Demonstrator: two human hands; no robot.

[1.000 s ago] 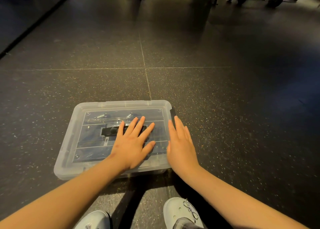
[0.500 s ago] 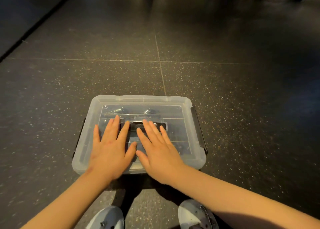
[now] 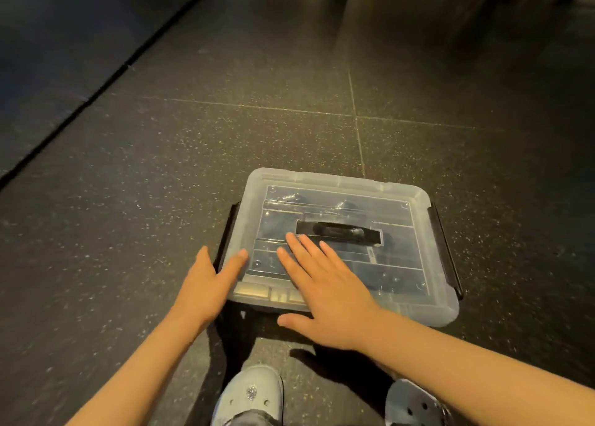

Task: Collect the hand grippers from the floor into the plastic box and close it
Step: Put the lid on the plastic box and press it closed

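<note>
A clear plastic box sits on the dark floor with its lid on and a black handle lying flat in the lid's middle. Dark hand grippers with metal springs show dimly through the lid. Black latches sit on the left side and the right side. My right hand lies flat, fingers apart, on the near left part of the lid. My left hand rests at the box's left edge, fingers by the left latch, thumb on the lid's corner.
Speckled dark rubber floor tiles with thin seams surround the box. A darker mat runs along the far left. My two light clogs stand just behind the box.
My left hand has slid off the lid to the box's left edge by the latch. My right hand has shifted to the lid's near left part. The view swung left.
</note>
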